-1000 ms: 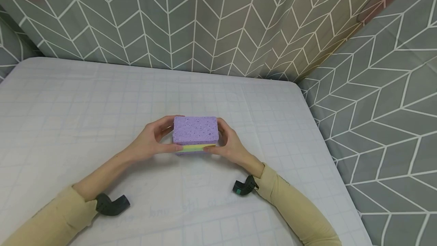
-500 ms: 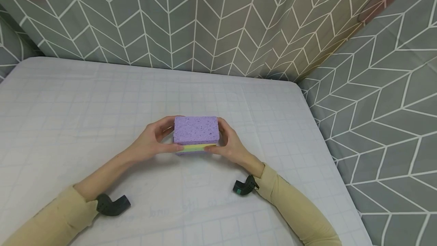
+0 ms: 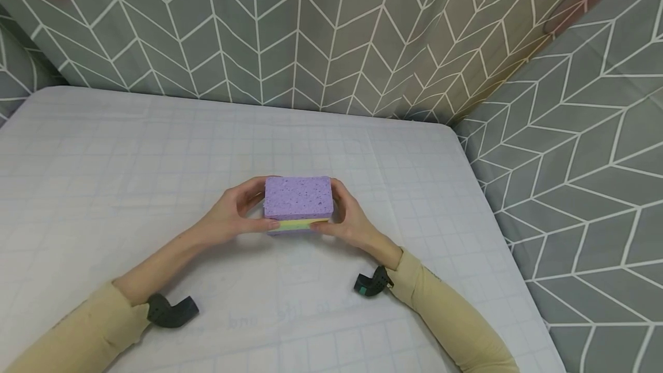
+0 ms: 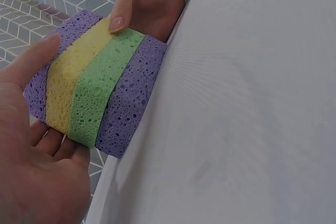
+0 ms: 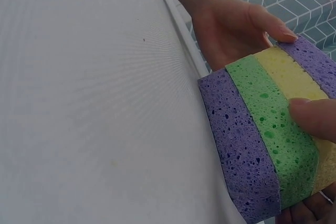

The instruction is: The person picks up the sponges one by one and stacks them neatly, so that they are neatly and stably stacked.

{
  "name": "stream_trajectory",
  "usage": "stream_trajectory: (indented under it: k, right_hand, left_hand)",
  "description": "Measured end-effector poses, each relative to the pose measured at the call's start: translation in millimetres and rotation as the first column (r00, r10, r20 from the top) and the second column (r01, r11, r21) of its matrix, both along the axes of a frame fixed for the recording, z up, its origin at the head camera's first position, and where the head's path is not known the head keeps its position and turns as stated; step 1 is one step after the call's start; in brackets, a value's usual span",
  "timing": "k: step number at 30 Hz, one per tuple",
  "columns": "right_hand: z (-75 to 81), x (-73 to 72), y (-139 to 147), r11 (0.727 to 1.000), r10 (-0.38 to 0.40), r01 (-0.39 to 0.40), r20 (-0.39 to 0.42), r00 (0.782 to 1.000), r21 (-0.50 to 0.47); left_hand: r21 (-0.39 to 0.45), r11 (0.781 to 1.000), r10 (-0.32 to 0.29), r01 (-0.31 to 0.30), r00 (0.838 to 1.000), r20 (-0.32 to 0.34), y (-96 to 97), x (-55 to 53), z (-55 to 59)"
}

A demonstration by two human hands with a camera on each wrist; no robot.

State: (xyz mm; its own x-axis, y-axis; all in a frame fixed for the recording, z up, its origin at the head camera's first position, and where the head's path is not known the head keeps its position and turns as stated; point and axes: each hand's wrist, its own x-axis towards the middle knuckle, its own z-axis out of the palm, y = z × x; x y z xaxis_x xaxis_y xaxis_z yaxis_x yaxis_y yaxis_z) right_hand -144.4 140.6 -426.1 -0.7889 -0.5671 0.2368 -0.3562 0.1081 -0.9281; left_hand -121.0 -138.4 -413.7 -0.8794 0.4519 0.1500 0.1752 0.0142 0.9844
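Both hands hold a stack of sponges between them at the middle of the table. A purple sponge [image 3: 298, 196] is on top, then a yellow sponge [image 4: 65, 93], a green sponge [image 4: 94, 98] and another purple sponge [image 5: 241, 150] lowest. My left hand [image 3: 228, 214] grips the left end, its thumb on the near side and fingers behind. At the right end my right hand [image 3: 354, 220] grips likewise, its thumb on the yellow and green layers. The far fingers are partly hidden by the stack. Whether the lowest sponge touches the table I cannot tell.
A white cloth with a faint grid covers the table [image 3: 129, 148]. Grey curtains [image 3: 269, 33] with white chevron lines hang behind it and along the right side. Dark wrist cameras stick out at the left cuff [image 3: 172, 311] and the right cuff [image 3: 373, 282].
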Motion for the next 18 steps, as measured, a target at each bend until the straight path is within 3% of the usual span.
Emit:
stream_trajectory:
  k: [9,18]
  right_hand:
    - [0.0,-1.8,0.4,1.0,0.019,-0.019,-0.012,1.0,-0.018]
    - [-1.3,-1.9,1.2,1.0,0.015,-0.015,-0.017,1.0,-0.023]
  left_hand:
    - [-0.047,0.999,-0.007,0.003,0.995,-0.095,-1.6,-2.0,-0.2]
    - [-0.093,0.996,-0.008,0.003,0.999,-0.052,-1.2,0.3,0.6]
